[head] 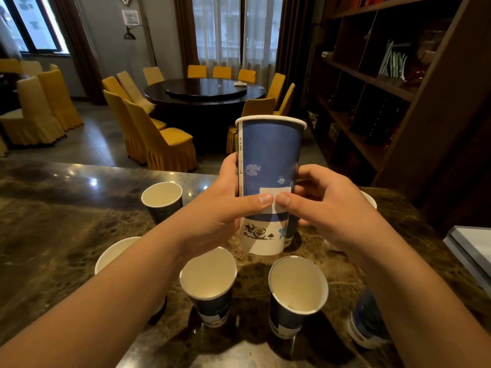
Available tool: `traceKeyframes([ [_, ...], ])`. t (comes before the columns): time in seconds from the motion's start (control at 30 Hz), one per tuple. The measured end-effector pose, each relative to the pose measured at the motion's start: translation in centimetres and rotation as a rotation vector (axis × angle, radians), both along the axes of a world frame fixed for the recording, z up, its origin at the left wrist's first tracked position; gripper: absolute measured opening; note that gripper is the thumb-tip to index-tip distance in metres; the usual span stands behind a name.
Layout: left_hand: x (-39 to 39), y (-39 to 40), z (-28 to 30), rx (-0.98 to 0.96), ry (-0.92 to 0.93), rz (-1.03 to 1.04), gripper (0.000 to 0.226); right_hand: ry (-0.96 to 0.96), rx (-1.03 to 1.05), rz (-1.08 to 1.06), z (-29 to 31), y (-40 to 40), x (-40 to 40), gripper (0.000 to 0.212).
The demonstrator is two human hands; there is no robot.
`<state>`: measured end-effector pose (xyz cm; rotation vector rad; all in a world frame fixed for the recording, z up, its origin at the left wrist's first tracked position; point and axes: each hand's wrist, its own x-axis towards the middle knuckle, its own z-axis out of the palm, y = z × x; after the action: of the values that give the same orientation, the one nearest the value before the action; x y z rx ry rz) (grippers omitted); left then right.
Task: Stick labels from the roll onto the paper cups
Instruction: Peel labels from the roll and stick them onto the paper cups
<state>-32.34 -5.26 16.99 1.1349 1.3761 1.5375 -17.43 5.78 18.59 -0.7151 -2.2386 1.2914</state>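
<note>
I hold a tall blue paper cup (271, 152) upright above the marble counter (53, 221). My left hand (225, 205) wraps its left side and my right hand (324, 205) its right side. Both thumbs press on a white label (275, 191) on the cup's lower front. Several more paper cups stand open on the counter: one at the back left (162, 200), one at the left (117, 253) partly behind my left forearm, two in front (208, 277) (297, 285). Another cup (368, 325) stands under my right forearm. The label roll is not in view.
A white flat object (475, 248) lies at the counter's right edge. A dark wooden shelf unit (398, 81) stands to the right. Beyond the counter there is a round dining table (204, 91) with yellow chairs.
</note>
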Motion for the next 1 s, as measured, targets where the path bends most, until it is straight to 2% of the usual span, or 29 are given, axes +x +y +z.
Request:
traceKeyframes([
  [0.1, -0.9, 0.1, 0.3, -0.014, 0.075, 0.006, 0.084, 0.027, 0.052, -0.03, 0.0, 0.0, -0.4, 0.051],
  [0.27, -3.2, -0.2, 0.9, -0.058, 0.295, 0.004, 0.09, -0.015, 0.194, -0.071, -0.4, 0.6, -1.6, 0.047],
  [0.33, -4.0, -0.2, 1.3, -0.088, 0.36, 0.002, 0.086, -0.026, 0.224, -0.072, -0.6, 0.9, -2.4, 0.044],
  [0.47, -5.2, 0.1, 1.4, -0.109, 0.251, 0.034, 0.075, -0.051, 0.262, -0.036, -1.2, 1.5, -4.1, 0.047],
  [0.6, -6.1, 0.8, 0.4, -0.116, 0.239, 0.147, 0.071, -0.15, 0.334, 0.027, -2.2, 2.3, -6.1, 0.052],
  [0.67, -6.8, 1.1, -0.4, -0.145, 0.234, 0.14, 0.078, -0.133, 0.291, 0.026, -2.3, 2.8, -6.7, 0.063],
  [0.77, -7.7, 1.8, -1.7, -0.184, 0.28, 0.157, 0.077, -0.067, 0.166, 0.004, -2.1, 3.7, -7.9, 0.066],
  [1.0, -10.0, 3.1, -3.4, -0.404, 0.605, 0.18, 0.084, -0.358, 0.352, 0.109, -3.8, 5.5, -11.2, 0.057],
])
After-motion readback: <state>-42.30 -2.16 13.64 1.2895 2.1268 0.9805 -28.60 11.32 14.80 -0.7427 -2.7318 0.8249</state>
